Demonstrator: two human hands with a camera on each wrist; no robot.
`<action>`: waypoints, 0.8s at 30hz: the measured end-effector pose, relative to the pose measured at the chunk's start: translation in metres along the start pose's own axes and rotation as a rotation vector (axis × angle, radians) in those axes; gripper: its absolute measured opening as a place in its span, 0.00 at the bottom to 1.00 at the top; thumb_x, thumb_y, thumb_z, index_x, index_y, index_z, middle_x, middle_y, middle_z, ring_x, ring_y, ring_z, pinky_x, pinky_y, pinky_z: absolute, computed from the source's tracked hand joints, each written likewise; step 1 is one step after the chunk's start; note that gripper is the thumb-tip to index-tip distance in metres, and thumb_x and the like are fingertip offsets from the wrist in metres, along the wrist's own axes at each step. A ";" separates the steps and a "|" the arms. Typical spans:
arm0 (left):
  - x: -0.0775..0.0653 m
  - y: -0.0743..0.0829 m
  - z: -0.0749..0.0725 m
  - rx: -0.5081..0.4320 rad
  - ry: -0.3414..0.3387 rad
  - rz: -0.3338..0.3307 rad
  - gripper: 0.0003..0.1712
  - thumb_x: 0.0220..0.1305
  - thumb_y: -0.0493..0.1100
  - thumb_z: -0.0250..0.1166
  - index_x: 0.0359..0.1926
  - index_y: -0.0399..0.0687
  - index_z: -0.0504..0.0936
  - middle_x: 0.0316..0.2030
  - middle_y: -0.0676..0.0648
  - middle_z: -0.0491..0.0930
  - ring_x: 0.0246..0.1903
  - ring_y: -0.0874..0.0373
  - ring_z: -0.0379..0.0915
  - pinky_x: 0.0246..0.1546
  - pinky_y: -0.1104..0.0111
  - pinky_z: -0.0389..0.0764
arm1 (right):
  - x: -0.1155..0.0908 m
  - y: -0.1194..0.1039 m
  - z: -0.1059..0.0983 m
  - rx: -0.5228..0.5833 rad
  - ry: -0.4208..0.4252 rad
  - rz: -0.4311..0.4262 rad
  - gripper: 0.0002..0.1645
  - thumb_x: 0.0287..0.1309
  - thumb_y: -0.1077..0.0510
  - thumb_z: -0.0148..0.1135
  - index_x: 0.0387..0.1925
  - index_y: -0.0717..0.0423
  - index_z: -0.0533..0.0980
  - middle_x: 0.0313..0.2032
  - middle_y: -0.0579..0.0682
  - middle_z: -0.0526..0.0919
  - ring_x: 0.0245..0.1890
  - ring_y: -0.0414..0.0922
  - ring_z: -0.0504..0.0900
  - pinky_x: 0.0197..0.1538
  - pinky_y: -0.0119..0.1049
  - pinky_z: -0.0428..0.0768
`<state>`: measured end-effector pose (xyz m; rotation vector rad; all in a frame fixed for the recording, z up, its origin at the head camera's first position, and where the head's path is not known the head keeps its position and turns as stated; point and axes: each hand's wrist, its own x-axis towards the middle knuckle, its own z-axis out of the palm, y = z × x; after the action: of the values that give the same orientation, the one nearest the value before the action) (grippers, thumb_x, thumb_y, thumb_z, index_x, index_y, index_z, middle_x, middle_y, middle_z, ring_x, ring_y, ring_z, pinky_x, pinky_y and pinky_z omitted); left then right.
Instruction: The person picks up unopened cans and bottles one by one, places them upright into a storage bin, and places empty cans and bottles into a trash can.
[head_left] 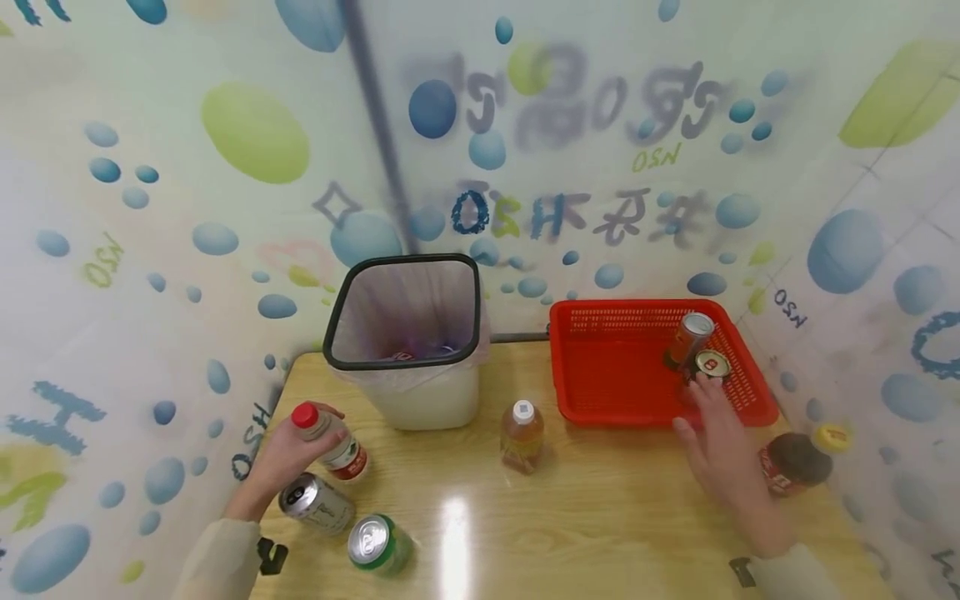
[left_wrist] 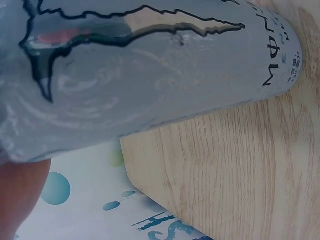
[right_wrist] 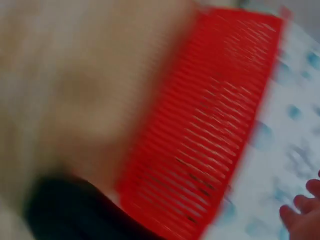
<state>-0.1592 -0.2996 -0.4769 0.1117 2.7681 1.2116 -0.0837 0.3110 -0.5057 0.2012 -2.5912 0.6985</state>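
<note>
My left hand (head_left: 291,454) holds a clear bottle with a red cap (head_left: 305,414) and a red-and-white label, tilted over the table at the left. Just below that hand leans a silver drink can (head_left: 321,504), which fills the top of the left wrist view with its claw-mark print (left_wrist: 150,85). My right hand (head_left: 723,454), slightly blurred, reaches over the front rim of the red basket (head_left: 622,412) with its fingers extended. Its fingertips overlap a can with a pale top (head_left: 712,363) inside. Another can (head_left: 692,333) stands beside that one. The right wrist view shows fingers (right_wrist: 305,215) spread and bare.
A bin with a black rim (head_left: 405,364) and a plastic liner stands at the back, some items inside. An amber drink bottle with a white cap (head_left: 522,437) is upright mid-table. A green can (head_left: 380,546) sits front left; a dark bottle with a yellow cap (head_left: 795,462) is at the right.
</note>
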 end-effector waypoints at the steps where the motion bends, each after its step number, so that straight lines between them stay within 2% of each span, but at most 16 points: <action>1: -0.001 0.000 0.000 0.001 0.003 -0.004 0.26 0.60 0.58 0.67 0.51 0.47 0.76 0.47 0.42 0.79 0.43 0.48 0.76 0.41 0.56 0.79 | -0.003 0.004 0.011 -0.016 -0.031 -0.004 0.37 0.69 0.49 0.53 0.69 0.68 0.58 0.71 0.63 0.56 0.71 0.62 0.51 0.70 0.57 0.50; 4: -0.004 0.001 -0.001 -0.008 0.030 0.006 0.26 0.61 0.58 0.67 0.51 0.46 0.76 0.47 0.42 0.79 0.44 0.48 0.76 0.42 0.55 0.79 | -0.012 0.012 0.035 -0.061 -0.118 0.006 0.40 0.69 0.46 0.52 0.69 0.70 0.57 0.71 0.64 0.54 0.72 0.62 0.48 0.70 0.58 0.46; 8: -0.011 0.012 -0.010 -0.019 0.118 0.042 0.24 0.62 0.56 0.67 0.51 0.46 0.76 0.46 0.42 0.79 0.43 0.48 0.75 0.40 0.58 0.79 | -0.019 0.017 0.047 -0.119 -0.192 0.027 0.42 0.68 0.42 0.51 0.70 0.68 0.57 0.72 0.64 0.53 0.72 0.62 0.45 0.70 0.58 0.42; 12: -0.022 0.033 -0.025 -0.009 0.224 0.076 0.20 0.63 0.52 0.67 0.50 0.46 0.78 0.44 0.42 0.80 0.39 0.55 0.76 0.35 0.64 0.79 | -0.021 0.018 0.050 -0.188 -0.231 0.022 0.43 0.66 0.41 0.54 0.70 0.66 0.58 0.71 0.64 0.55 0.72 0.62 0.45 0.71 0.57 0.37; 17: -0.040 0.063 -0.046 0.047 0.352 0.127 0.16 0.60 0.47 0.69 0.47 0.46 0.80 0.41 0.44 0.82 0.34 0.67 0.75 0.31 0.73 0.77 | -0.023 0.018 0.052 -0.226 -0.245 0.005 0.45 0.63 0.42 0.57 0.71 0.65 0.57 0.72 0.63 0.53 0.73 0.61 0.43 0.70 0.59 0.39; 19: -0.047 0.075 -0.054 0.054 0.385 0.136 0.16 0.59 0.46 0.71 0.47 0.47 0.81 0.40 0.46 0.82 0.33 0.69 0.75 0.30 0.74 0.76 | -0.023 0.019 0.053 -0.233 -0.246 -0.002 0.45 0.63 0.42 0.58 0.71 0.66 0.57 0.72 0.63 0.53 0.73 0.61 0.43 0.70 0.60 0.40; 24: -0.059 0.107 -0.074 0.046 0.415 0.186 0.16 0.57 0.40 0.71 0.48 0.46 0.82 0.39 0.48 0.82 0.33 0.68 0.76 0.29 0.75 0.76 | -0.024 0.021 0.053 -0.240 -0.229 -0.022 0.45 0.64 0.42 0.58 0.70 0.66 0.58 0.72 0.63 0.54 0.72 0.63 0.47 0.70 0.60 0.41</action>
<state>-0.1090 -0.2877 -0.3437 0.1391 3.2053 1.3486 -0.0882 0.3024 -0.5666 0.2450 -2.8574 0.3693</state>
